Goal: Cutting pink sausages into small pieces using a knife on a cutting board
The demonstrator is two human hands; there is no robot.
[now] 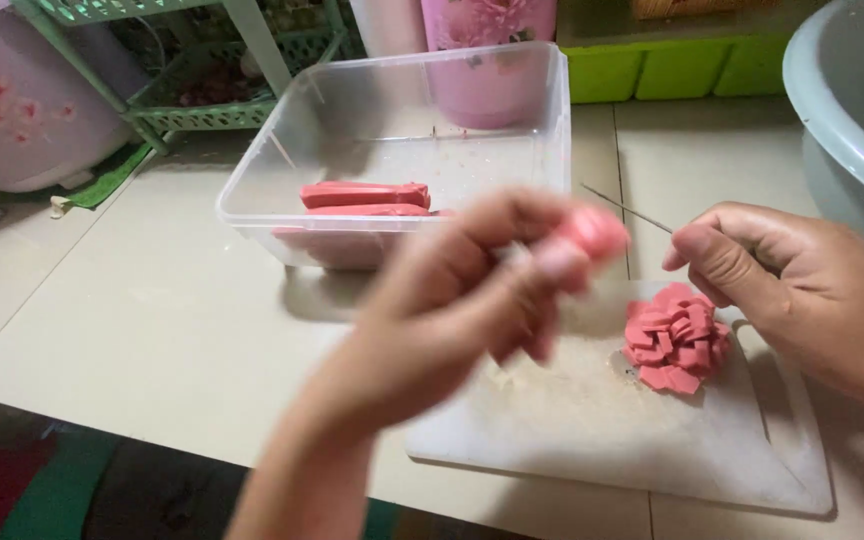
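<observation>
Sausage (pixel 592 232), pink and blurred with motion, sits pinched at the fingertips of the left hand (pixel 462 300), which is lifted above the near-left part of the white cutting board (pixel 592 430). The fingers curl around the piece, so the hand is grasping it; how much of the piece lies inside the grip cannot be told through the blur.

At about three o'clock from that hand, the right hand (pixel 782 290) is clenched around the handle of a thin-bladed knife (pixel 627 208). Only the narrow blade shows, running out towards ten o'clock from the thumb and ending over the pale tiled counter (pixel 132 330), near the right corner of the clear plastic container (pixel 262 170).

On the board, at roughly four o'clock from the held piece and just below the right thumb, lies a heap of small pink cut slices (pixel 676 338), piled loosely on one another. Pale crumbs are scattered across the board's middle.

The clear container stands at twelve o'clock from the left hand, touching the counter beyond the board. Inside it lie two whole pink sausages (pixel 364 196), side by side and lengthwise across the container floor.

At the frame's two o'clock edge curves the rim of a pale blue-grey basin (pixel 832 110). At eleven o'clock stands a green plastic rack (pixel 202 110), with a pink flowered vessel (pixel 487 60) behind the container.
</observation>
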